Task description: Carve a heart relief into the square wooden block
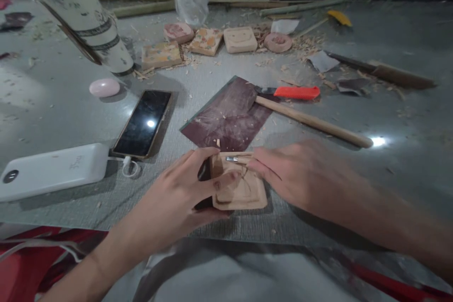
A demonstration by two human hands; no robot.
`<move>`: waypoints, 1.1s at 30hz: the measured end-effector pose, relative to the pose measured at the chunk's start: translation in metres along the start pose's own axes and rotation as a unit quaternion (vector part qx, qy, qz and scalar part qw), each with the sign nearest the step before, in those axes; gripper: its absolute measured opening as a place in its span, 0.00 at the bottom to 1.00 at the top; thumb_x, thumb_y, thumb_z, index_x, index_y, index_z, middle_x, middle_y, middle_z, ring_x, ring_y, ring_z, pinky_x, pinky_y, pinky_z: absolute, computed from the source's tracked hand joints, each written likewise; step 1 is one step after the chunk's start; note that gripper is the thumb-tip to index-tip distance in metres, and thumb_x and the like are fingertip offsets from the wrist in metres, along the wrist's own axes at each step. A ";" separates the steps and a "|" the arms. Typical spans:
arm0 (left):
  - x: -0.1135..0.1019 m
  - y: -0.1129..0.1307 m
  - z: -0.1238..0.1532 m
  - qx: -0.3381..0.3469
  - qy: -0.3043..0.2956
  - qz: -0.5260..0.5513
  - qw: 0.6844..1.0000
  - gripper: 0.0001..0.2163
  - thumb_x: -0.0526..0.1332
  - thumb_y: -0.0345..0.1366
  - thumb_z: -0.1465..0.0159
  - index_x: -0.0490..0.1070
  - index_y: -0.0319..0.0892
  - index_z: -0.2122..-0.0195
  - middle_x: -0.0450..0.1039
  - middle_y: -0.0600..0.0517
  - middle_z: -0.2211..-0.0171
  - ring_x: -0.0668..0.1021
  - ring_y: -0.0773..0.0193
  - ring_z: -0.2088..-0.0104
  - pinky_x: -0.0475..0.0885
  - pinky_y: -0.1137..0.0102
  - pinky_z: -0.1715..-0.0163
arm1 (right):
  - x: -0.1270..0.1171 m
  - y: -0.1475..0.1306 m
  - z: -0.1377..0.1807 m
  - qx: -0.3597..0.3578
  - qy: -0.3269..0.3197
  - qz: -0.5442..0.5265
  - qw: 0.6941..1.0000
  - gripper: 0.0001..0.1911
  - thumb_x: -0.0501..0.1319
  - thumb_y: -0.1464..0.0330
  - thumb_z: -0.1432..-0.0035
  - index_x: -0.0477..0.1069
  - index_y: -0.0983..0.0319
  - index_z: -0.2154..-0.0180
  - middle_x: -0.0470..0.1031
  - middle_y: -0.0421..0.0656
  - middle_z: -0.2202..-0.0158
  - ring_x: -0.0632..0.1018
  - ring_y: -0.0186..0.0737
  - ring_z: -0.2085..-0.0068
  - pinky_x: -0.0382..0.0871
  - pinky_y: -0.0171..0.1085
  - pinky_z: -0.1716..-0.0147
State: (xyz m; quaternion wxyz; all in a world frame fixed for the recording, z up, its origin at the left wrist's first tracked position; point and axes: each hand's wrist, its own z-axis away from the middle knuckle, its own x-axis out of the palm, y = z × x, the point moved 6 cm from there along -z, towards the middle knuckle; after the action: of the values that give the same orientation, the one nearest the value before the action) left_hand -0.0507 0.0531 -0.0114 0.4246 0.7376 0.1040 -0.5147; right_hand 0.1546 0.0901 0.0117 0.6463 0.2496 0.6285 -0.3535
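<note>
A small square wooden block [244, 193] with a carved face lies near the table's front edge. My left hand [187, 188] is closed around its left side, thumb across the top. From the right, my right hand [293, 174] pinches a small carving tool [235, 159] whose metal tip rests at the block's upper edge. A dark sheet of sandpaper [230, 115] lies just behind the block.
A wooden-handled tool [311, 121] and an orange-handled knife [295, 92] lie behind to the right. A phone [143, 122] cabled to a white power bank [53, 170] sits left. Several carved blocks [205, 41], shavings, bamboo sticks and a large knife [385, 71] are farther back.
</note>
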 end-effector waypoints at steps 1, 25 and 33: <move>0.000 0.000 0.000 0.001 -0.001 0.001 1.000 0.26 0.74 0.38 0.30 0.74 0.55 0.32 0.62 0.43 0.28 0.76 0.44 0.34 0.80 0.45 0.36 | 0.001 0.000 -0.001 -0.011 -0.024 0.010 1.000 0.33 0.37 0.54 0.16 0.73 0.58 0.65 0.73 0.41 0.77 0.69 0.39 0.78 0.46 0.45 0.72; 0.001 -0.002 -0.001 0.015 0.010 -0.009 1.000 0.27 0.75 0.39 0.31 0.73 0.54 0.33 0.63 0.41 0.29 0.77 0.42 0.37 0.80 0.41 0.39 | 0.011 0.007 -0.014 -0.030 -0.083 0.091 0.992 0.28 0.44 0.55 0.15 0.74 0.58 0.62 0.72 0.39 0.76 0.63 0.36 0.78 0.41 0.44 0.72; 0.001 -0.002 0.000 0.015 0.013 -0.004 1.000 0.25 0.75 0.38 0.30 0.72 0.54 0.34 0.63 0.41 0.29 0.77 0.42 0.36 0.81 0.42 0.39 | 0.008 0.019 -0.019 -0.071 -0.020 0.033 0.997 0.38 0.35 0.47 0.16 0.71 0.57 0.68 0.65 0.38 0.79 0.59 0.35 0.78 0.45 0.45 0.71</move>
State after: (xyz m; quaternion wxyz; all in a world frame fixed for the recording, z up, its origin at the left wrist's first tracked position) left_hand -0.0513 0.0541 -0.0133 0.4098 0.7503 0.1044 -0.5081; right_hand 0.1569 0.1151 -0.0003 0.6866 0.2165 0.6301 -0.2910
